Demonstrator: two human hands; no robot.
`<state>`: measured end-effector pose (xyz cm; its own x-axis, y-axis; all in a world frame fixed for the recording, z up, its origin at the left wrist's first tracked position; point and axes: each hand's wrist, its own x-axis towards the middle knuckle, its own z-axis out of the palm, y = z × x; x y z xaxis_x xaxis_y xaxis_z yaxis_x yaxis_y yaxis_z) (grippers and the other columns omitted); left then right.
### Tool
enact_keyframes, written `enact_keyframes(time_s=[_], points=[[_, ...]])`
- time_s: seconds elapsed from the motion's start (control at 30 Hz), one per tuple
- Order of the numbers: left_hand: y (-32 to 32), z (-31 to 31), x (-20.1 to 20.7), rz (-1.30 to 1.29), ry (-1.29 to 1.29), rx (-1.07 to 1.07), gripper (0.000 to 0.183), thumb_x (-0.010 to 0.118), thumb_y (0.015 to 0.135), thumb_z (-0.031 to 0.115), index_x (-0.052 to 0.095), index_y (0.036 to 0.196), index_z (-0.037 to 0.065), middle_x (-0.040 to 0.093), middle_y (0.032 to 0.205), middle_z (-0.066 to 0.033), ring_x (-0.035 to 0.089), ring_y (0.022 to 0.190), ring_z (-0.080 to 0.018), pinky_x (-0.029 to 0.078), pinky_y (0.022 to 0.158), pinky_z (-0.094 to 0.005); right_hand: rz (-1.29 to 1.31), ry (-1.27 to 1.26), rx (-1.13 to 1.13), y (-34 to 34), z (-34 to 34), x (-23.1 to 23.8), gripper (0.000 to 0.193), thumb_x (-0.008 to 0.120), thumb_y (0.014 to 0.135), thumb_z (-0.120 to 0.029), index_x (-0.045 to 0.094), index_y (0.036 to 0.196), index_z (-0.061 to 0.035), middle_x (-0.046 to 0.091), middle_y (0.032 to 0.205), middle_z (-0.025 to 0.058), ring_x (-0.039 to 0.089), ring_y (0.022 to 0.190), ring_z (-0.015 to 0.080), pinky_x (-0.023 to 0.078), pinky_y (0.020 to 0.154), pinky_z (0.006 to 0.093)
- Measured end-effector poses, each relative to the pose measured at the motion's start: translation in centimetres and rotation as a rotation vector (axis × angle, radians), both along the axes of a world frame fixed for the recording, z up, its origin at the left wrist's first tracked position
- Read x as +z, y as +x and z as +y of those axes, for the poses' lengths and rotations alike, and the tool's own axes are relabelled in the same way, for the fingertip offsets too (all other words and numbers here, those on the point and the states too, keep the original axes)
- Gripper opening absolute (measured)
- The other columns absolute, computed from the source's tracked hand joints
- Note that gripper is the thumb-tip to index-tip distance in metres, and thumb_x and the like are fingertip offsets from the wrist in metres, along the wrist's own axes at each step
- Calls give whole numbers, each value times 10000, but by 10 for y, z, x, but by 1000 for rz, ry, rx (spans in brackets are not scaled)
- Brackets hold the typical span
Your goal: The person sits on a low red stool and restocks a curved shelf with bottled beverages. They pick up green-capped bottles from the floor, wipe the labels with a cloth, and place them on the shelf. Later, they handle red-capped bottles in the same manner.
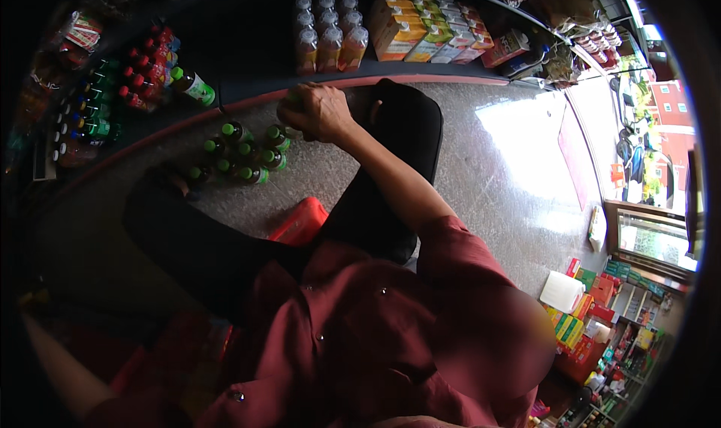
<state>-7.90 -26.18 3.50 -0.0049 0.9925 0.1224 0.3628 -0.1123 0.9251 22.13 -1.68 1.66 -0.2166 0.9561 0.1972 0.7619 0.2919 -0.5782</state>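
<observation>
My right hand (321, 114) is closed, its fingers wrapped round what looks like a bottle, mostly hidden by the hand. It hovers above the floor by the shelf edge, over my right knee's inner side. Just left of it, several dark bottles with green caps (245, 150) stand in a cluster on the floor between my feet. One similar green-capped bottle (194, 87) with a pale green label sits at the front of the shelf. Only my left forearm shows, at the lower left; its hand is out of sight.
Along the dark lower shelf (248, 75) stand red-capped bottles (149, 67), green bottles (98, 101), clear amber-drink bottles (329, 41) and drink cartons (428, 30). A red stool (302, 221) is under me. Stacked goods and a white jug (562, 291) lie at the right, near the bright doorway.
</observation>
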Motion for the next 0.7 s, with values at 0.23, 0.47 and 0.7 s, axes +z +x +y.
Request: enact_keyframes(time_s=[0.23,0.47,0.7], points=[[8,-13,-23,46,-135,-68,437,688,780,153,586,1187,30,541,1256,-132,498,1219,-268,399,1037,-391,23,175,-58,-1,1,-2,318,661,778,-363,644,900,-70,660,920,161,651,818,356,527,709,455],[19,-27,-29,48,-191,-16,416,656,805,163,579,1190,24,549,1235,-131,502,1207,-260,404,1027,-393,61,71,-60,-6,7,6,303,677,771,-371,660,891,-93,668,872,123,654,845,325,524,739,420],[26,-33,-41,17,-174,-1,397,623,830,173,573,1192,18,557,1214,-130,506,1194,-253,410,1017,-396,-11,-58,-107,2,8,3,385,689,776,-438,671,952,-97,689,859,148,677,775,316,533,709,426]])
